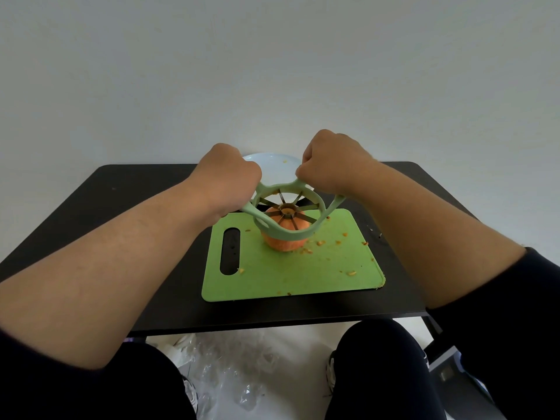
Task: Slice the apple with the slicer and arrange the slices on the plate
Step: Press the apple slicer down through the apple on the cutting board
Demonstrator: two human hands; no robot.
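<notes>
Both hands closed around the handles of a pale green slicer point(286, 212): left hand point(225, 177) on the left handle, right hand point(331, 160) on the right. Slicer sits tilted on top of an orange-red apple point(283, 242), blades touching its top. Apple stands on a green cutting board point(291, 268), scattered with small fruit crumbs point(320, 243). Board lies on a black counter point(121, 192). White plate point(272, 165) at the far edge, partly hidden behind the hands.
</notes>
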